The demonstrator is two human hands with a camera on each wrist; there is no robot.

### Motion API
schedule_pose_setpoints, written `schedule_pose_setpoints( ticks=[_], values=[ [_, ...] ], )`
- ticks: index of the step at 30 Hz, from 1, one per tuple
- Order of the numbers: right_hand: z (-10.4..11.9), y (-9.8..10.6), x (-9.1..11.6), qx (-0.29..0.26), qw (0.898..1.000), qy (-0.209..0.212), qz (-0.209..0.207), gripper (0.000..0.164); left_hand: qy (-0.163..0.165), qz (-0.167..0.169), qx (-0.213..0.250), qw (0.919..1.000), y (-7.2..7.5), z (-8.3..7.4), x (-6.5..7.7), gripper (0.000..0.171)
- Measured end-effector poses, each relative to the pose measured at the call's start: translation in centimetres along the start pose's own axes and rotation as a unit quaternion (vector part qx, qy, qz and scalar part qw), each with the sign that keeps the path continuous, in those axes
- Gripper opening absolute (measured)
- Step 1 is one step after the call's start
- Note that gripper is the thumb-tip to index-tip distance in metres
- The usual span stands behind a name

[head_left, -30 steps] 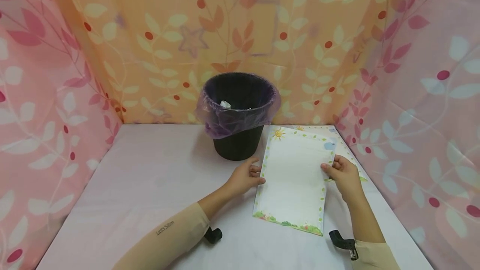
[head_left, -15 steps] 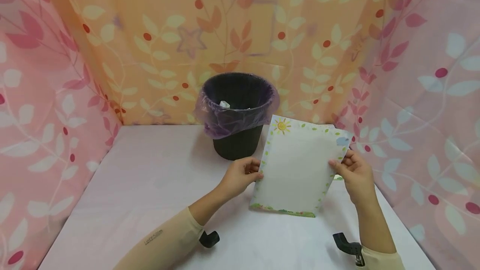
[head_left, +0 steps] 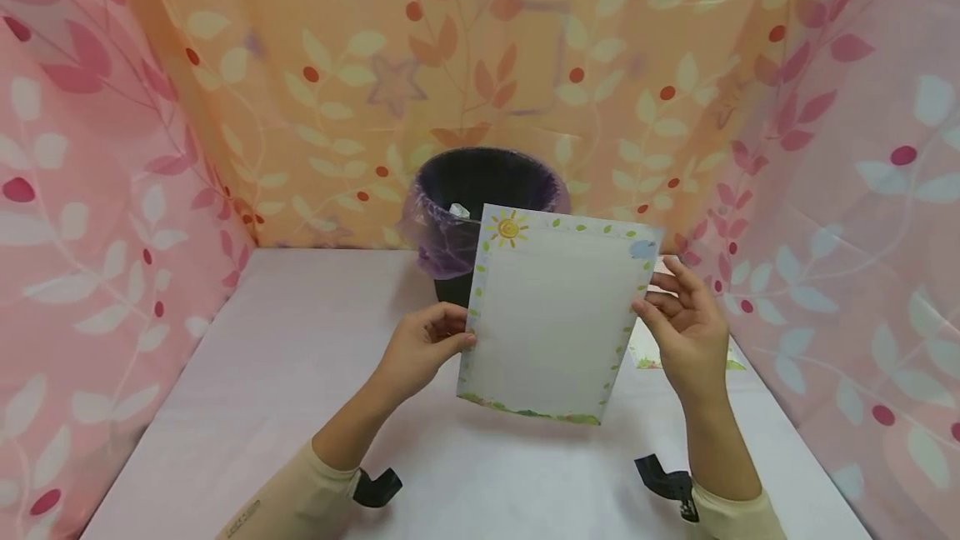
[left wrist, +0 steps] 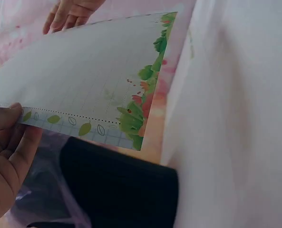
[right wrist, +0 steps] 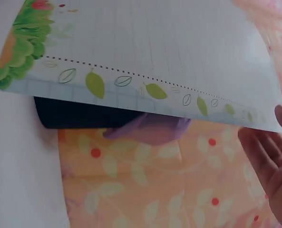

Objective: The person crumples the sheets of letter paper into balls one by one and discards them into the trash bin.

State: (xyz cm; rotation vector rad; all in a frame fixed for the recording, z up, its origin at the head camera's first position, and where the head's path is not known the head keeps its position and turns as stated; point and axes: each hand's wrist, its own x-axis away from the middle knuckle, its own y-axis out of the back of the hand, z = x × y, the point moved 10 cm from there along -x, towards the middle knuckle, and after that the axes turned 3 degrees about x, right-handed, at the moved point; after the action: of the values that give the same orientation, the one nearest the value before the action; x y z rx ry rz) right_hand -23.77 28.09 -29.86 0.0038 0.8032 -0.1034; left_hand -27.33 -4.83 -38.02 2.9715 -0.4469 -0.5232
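A sheet of writing paper (head_left: 551, 319) with a sun, leaves and a flowery bottom border is held up off the table, its face toward the head camera. My left hand (head_left: 423, 348) pinches its left edge, thumb in front and fingers behind; the left wrist view shows the thumb on the leaf border (left wrist: 76, 122). At the right edge, my right hand (head_left: 686, 332) holds the sheet between thumb and fingers, the upper fingers spread loosely. In the right wrist view that hand (right wrist: 274, 161) is at the frame's edge, partly cut off.
Behind the sheet stands a black bin (head_left: 452, 288) lined with a purple plastic bag (head_left: 442, 248), with crumpled white paper (head_left: 459, 212) inside. More bordered paper (head_left: 647, 354) lies on the white table (head_left: 300, 340) at right, partly hidden. Flowered cloth (head_left: 480, 65) surrounds the table.
Both hands have lifted the sheet from the table and tilted it upright, then carried it left. It now overlaps part of the bin in the head view.
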Motion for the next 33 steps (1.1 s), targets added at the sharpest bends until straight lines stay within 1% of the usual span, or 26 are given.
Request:
schedule_pose_setpoints(
  ticks=[2, 4, 6, 8, 11, 13, 16, 19, 22, 26, 29, 31, 33],
  values=[
    [0.5, -0.8, -0.3, 0.017, 1.0, 0.021, 0.002, 0.067, -0.014, -0.009, -0.001, 0.9999, 1.0, -0.9, 0.3, 0.02],
    [0.8, -1.9, -0.6, 0.044, 0.998, 0.033, 0.016, 0.068, -0.028, -0.02, -0.005, 0.9994, 1.9, -1.8, 0.6, 0.019],
    [1.1, -3.4, -0.6, 0.073, 0.995, 0.045, 0.05, 0.069, -0.04, -0.029, -0.009, 0.9987, 2.6, -2.6, 0.7, 0.018],
    [1.4, -5.3, -0.4, 0.093, 0.989, 0.053, 0.1, 0.072, -0.05, -0.036, -0.009, 0.9981, 3.0, -3.4, 0.8, 0.017],
    [1.8, -8.4, 0.2, 0.134, 0.973, 0.067, 0.177, 0.078, -0.065, -0.043, -0.014, 0.9969, 3.4, -4.4, 0.9, 0.015],
    [1.9, -10.2, 0.8, 0.166, 0.96, 0.075, 0.215, 0.082, -0.081, -0.044, -0.018, 0.9956, 3.5, -5.1, 0.9, 0.014],
    [2.3, -12.5, 1.5, 0.198, 0.942, 0.09, 0.254, 0.084, -0.119, -0.044, -0.024, 0.9916, 3.4, -6.2, 1.4, 0.014],
    [2.8, -14.4, 2.1, 0.193, 0.932, 0.103, 0.288, 0.08, -0.159, -0.045, -0.027, 0.9858, 3.4, -7.3, 2.0, 0.017],
    [3.2, -15.8, 2.4, 0.163, 0.929, 0.104, 0.315, 0.076, -0.189, -0.05, -0.032, 0.9803, 3.4, -8.3, 2.6, 0.018],
    [3.4, -17.1, 2.5, 0.139, 0.929, 0.09, 0.332, 0.07, -0.205, -0.063, -0.041, 0.9759, 3.6, -9.1, 3.1, 0.02],
    [3.3, -17.8, 2.6, 0.138, 0.93, 0.075, 0.332, 0.061, -0.207, -0.083, -0.044, 0.9738, 3.8, -9.2, 3.4, 0.025],
    [3.0, -18.1, 2.7, 0.144, 0.932, 0.061, 0.327, 0.054, -0.208, -0.101, -0.053, 0.9716, 4.0, -9.1, 3.5, 0.028],
    [2.4, -18.1, 2.8, 0.155, 0.934, 0.046, 0.318, 0.046, -0.212, -0.119, -0.053, 0.9686, 4.5, -8.8, 3.6, 0.034]
  ],
)
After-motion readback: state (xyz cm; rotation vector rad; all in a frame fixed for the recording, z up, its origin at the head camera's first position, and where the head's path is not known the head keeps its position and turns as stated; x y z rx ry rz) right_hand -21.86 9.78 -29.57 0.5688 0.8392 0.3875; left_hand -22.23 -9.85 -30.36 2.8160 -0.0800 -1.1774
